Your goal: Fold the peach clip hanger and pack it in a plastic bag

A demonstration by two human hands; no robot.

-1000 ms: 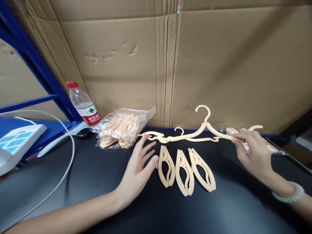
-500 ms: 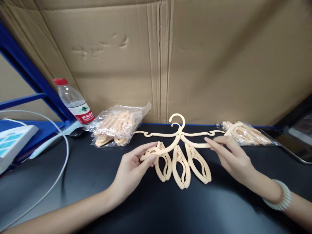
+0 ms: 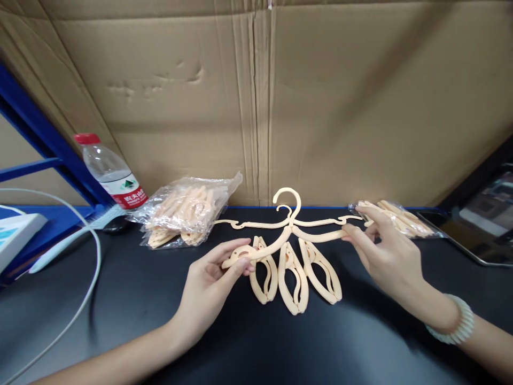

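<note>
While your left hand [image 3: 208, 280] pinches the left end of the hanger [image 3: 280, 243] between thumb and fingers, your right hand [image 3: 387, 256] grips its right end, fingers closed on it. You hold the hanger just above three clips [image 3: 294, 270] lying side by side on the dark surface [image 3: 160, 321]. A second hanger [image 3: 256, 223] lies behind it, between two bags [image 3: 184, 208] of clips. A bottle [image 3: 110, 171] stands at far left.
</note>
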